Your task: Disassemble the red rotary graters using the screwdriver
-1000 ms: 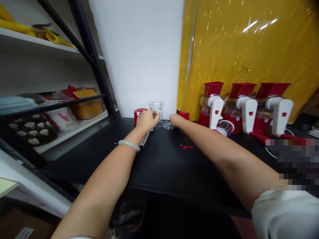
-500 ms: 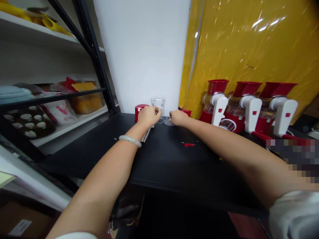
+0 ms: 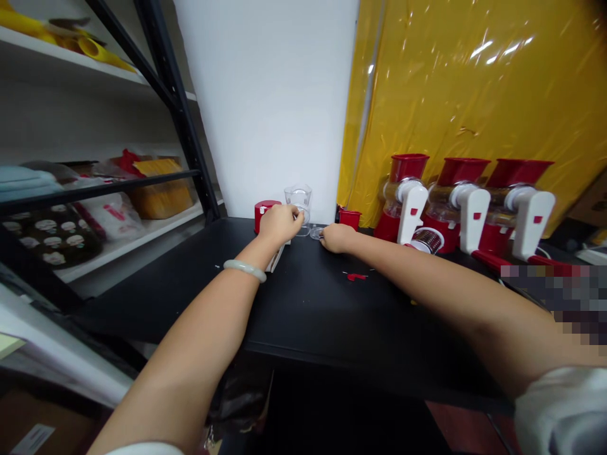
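My left hand reaches to the back of the black table, its fingers closed on a clear plastic cup-shaped part that stands by the white wall. A red cylindrical part sits just left of that hand. My right hand lies close beside it, fingers pinched at a small clear round piece on the table. A small red cup stands right behind the right hand.
Three red and white hand-crank appliances line the back right before a yellow plastic sheet. A small red bit lies mid-table. A black metal shelf rack with bags and trays stands at the left.
Both hands stay at the clear parts near the wall. My right hand has slid slightly left and toward me with the small clear piece. The view has shifted a little.
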Demonstrator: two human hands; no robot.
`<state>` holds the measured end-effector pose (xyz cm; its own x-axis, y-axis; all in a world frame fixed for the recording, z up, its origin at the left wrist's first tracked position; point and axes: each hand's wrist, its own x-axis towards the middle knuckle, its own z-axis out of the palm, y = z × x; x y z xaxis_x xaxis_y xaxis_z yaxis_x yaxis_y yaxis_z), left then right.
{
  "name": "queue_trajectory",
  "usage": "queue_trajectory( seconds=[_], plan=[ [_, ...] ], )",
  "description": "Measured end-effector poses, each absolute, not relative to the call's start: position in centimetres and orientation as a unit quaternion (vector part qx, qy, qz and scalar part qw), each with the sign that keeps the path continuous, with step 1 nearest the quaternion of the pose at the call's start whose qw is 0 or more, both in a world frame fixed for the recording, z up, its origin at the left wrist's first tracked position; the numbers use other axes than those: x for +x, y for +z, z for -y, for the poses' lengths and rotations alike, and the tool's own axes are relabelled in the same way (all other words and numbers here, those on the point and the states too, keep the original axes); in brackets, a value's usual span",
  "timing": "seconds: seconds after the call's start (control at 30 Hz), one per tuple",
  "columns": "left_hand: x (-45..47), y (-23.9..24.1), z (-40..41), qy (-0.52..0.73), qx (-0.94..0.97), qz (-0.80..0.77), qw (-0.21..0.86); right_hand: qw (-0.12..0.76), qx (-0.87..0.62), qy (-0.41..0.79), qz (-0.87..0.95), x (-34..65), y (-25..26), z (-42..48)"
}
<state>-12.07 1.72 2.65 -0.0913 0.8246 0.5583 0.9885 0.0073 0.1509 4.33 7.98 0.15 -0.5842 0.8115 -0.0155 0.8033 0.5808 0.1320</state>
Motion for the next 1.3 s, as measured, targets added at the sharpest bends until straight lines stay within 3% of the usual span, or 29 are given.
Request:
queue_trajectory(
  seconds=[1.3],
  plan=[
    [-12.59, 2.57, -1.95, -0.221, -0.653, 0.715, 0.116, 0.05, 0.466, 0.04, -0.883, 3.3, 0.31, -7.63]
  ],
)
